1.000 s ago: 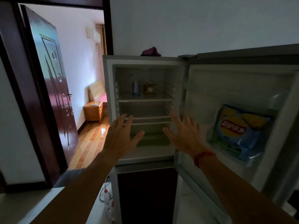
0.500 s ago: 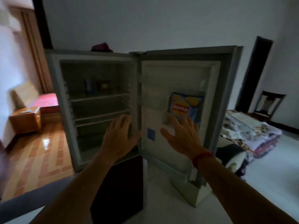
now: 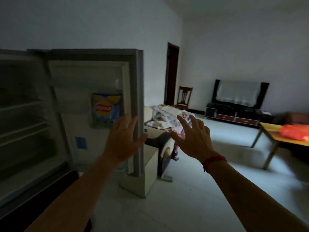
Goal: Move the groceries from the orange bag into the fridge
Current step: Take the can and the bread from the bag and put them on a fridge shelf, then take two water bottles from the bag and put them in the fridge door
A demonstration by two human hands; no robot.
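The fridge (image 3: pixel 20 101) stands open at the left, its wire shelves in shadow. A blue and yellow chip bag (image 3: pixel 105 110) sits in the rack of the open fridge door (image 3: pixel 137 91). The orange bag (image 3: pixel 295 134) lies on a yellow table (image 3: pixel 274 138) at the far right. My left hand (image 3: pixel 122 139) is raised in front of the door's edge, fingers spread, holding nothing. My right hand (image 3: pixel 192 136) is raised beside it, fingers spread and empty, with a red cord at the wrist.
A pile of blankets (image 3: pixel 165 118) lies on furniture just behind the fridge door. A wooden chair (image 3: pixel 184 97) and a dark doorway (image 3: pixel 172 72) are at the back. A black TV stand (image 3: pixel 237 113) lines the far wall. Pale floor (image 3: pixel 192 190) stretches toward the table.
The view has swung right, from the fridge interior to the room. The fridge has slid to the left edge, and the table with the orange bag has come into sight. Both hands stay raised and empty.
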